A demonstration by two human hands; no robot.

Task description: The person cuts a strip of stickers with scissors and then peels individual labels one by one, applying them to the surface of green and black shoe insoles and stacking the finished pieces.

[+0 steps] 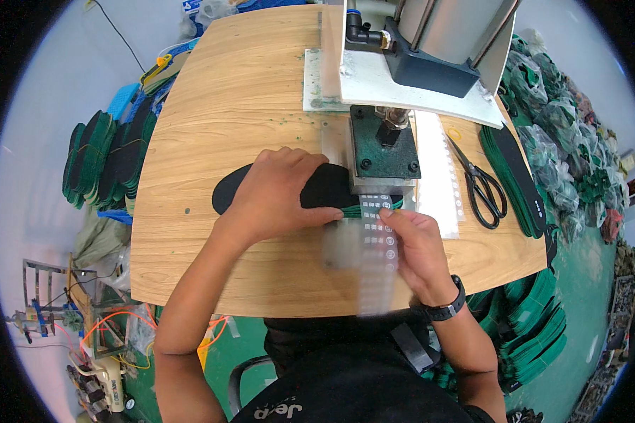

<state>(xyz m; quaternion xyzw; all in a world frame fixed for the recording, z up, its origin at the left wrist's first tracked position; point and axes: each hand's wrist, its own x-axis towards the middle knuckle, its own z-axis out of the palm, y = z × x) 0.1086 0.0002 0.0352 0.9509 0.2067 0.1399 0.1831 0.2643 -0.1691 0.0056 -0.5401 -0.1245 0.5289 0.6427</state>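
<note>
A stack of black insoles with green undersides lies crosswise on the wooden table. Its right end is under the heated-looking press block. My left hand grips the stack from above, fingers over the far edge and thumb along the near edge. Between thumb and fingers, my right hand pinches a translucent strip of printed white transfers. The strip's upper end meets the insoles at the block's near edge; its lower part is blurred and hangs toward the table's front edge. How closely the block touches the top insole is hidden.
Black-handled scissors lie right of the press, beside a white sheet of transfers. Another insole stack lies along the table's right edge. The press frame stands at the far side. Bundled insoles sit off the left edge.
</note>
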